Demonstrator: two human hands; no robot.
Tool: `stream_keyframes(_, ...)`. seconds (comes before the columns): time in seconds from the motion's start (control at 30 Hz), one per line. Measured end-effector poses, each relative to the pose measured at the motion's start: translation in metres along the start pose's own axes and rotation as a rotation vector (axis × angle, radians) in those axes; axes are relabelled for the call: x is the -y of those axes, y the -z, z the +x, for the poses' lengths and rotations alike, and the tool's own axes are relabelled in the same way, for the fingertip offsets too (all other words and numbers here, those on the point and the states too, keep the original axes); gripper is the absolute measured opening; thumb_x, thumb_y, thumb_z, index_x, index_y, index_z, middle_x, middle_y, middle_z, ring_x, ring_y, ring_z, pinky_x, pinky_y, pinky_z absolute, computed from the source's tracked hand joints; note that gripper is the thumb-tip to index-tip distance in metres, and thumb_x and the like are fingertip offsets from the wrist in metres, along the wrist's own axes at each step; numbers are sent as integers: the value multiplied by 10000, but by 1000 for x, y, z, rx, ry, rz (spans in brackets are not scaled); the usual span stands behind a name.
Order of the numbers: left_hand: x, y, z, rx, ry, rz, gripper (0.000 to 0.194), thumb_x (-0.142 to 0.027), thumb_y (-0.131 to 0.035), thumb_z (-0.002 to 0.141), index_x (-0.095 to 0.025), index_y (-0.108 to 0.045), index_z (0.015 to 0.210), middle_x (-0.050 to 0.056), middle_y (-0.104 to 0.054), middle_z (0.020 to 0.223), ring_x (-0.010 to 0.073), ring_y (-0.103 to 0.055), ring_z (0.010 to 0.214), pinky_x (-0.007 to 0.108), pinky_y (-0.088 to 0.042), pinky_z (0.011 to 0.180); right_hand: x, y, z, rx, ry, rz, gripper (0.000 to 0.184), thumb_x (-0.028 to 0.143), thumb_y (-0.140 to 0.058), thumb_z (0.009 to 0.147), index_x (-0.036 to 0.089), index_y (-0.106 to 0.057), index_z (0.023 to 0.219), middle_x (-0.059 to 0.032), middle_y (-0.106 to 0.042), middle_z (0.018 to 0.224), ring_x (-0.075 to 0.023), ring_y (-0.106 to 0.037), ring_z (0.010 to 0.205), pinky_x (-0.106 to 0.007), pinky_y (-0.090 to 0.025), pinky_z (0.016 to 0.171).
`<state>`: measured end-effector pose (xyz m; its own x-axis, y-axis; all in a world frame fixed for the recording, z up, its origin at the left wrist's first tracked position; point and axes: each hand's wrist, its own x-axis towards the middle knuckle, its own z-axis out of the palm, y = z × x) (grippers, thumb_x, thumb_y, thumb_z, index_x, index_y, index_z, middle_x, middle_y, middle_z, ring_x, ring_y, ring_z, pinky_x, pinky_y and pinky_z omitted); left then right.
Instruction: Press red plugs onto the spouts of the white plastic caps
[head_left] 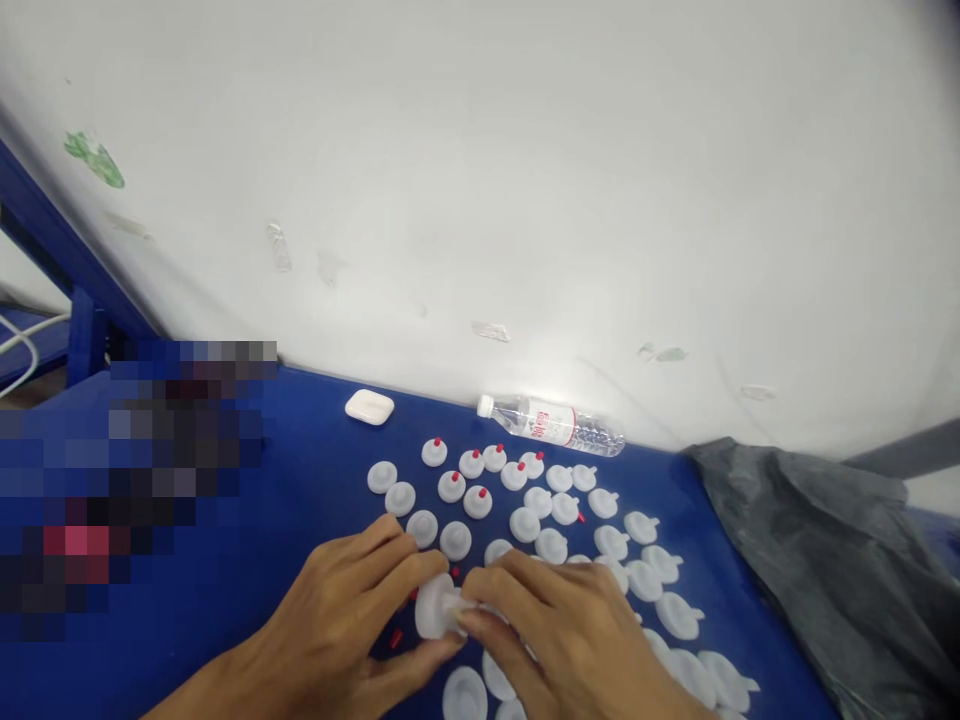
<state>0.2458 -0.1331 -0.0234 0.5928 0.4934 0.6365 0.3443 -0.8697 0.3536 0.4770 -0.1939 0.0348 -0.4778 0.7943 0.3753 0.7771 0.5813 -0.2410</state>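
Note:
Between both hands, low in the middle, is a white plastic nozzle cap (433,606) turned on its side. My left hand (349,610) has its fingers and thumb closed around the wide round base. My right hand (551,620) pinches at the narrow spout, and its fingertips partly hide that end. Around the hands lie several similar white caps (455,541) with bare spouts. Farther back, several others carry a small red tip (454,478). Loose red tips (396,638) lie beside my left hand.
A clear water bottle (555,424) lies against the white wall (480,180), with a white oval case (369,407) to its left. Dark grey cloth or sheeting (817,560) covers the right side of the blue table (300,450). A pixelated area hides the left side.

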Motion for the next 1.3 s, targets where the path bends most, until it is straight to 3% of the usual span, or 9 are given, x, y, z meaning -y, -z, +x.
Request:
stream_keyframes(0.13,2,3,-5,16,101,68,433,-413,-586,1002,-231,-577,1394,71,-756,988,286,-696,863,401,-598,709,-12,4,4,-73,-78,-18,303,357,-402,1183,271,-657,1042,69,-759,942,-103,-705,671,-274,-433,564)
stream_keyframes(0.27,1,12,1,-22,142,14,320,-317,-518,996,-238,-612,1291,28,-682,847,247,-640,733,362,-546,628,-39,8,4,-121,-247,-254,339,404,-409,1170,260,-692,1052,34,-760,957,-118,-659,550,-291,-411,514)
stream_keyframes(0.53,-4,11,7,-49,71,64,251,-167,-489,999,-207,-610,1215,42,-727,902,224,-667,761,344,-555,660,-61,-10,3,126,-332,-437,112,307,-647,1063,267,-750,1042,26,-787,983,-190,-734,610,-300,-410,496)
stream_keyframes(0.7,-3,12,6,-40,84,51,264,-165,-507,991,-211,-615,1228,32,-703,856,216,-637,731,339,-547,636,-60,-2,6,137,-351,-448,282,384,-509,1130,278,-718,1287,-23,-780,1186,-186,-769,719,-280,-490,522)
stream_keyframes(0.83,-4,13,8,-57,70,55,258,-140,-503,987,-199,-620,1209,33,-724,887,209,-635,734,340,-539,631,-62,1,10,262,-333,-484,399,352,-429,1154,321,-584,1521,-57,-669,1478,-209,-805,869,-288,-582,569)
stream_keyframes(0.93,-3,13,11,-44,64,65,248,-127,-492,992,-194,-621,1193,26,-722,877,205,-637,724,338,-539,626,-68,-4,9,322,-318,-459,404,296,-439,1148,285,-593,1522,-75,-617,1533,-234,-810,965,-334,-655,696)
stream_keyframes(1.13,3,9,9,-122,33,68,210,-142,-547,991,-200,-645,1168,38,-737,886,203,-661,734,324,-556,616,-61,4,3,-113,-110,-216,294,236,-460,1143,242,-734,1249,-22,-789,1255,-181,-810,955,-267,-647,750)
stream_keyframes(1.23,2,8,4,-88,35,95,190,-330,-621,1022,-218,-664,1168,59,-739,933,218,-703,772,331,-587,610,-36,12,2,-162,-33,-61,238,255,-475,1155,289,-697,1232,52,-801,1157,-114,-796,953,-205,-605,730)
stream_keyframes(1.3,-1,7,1,-51,23,111,370,-517,-588,1036,-218,-659,1241,88,-755,991,241,-743,825,345,-613,602,-18,13,2,-155,29,12,228,269,-466,1166,288,-676,1252,79,-806,1140,-88,-788,968,-186,-587,727)
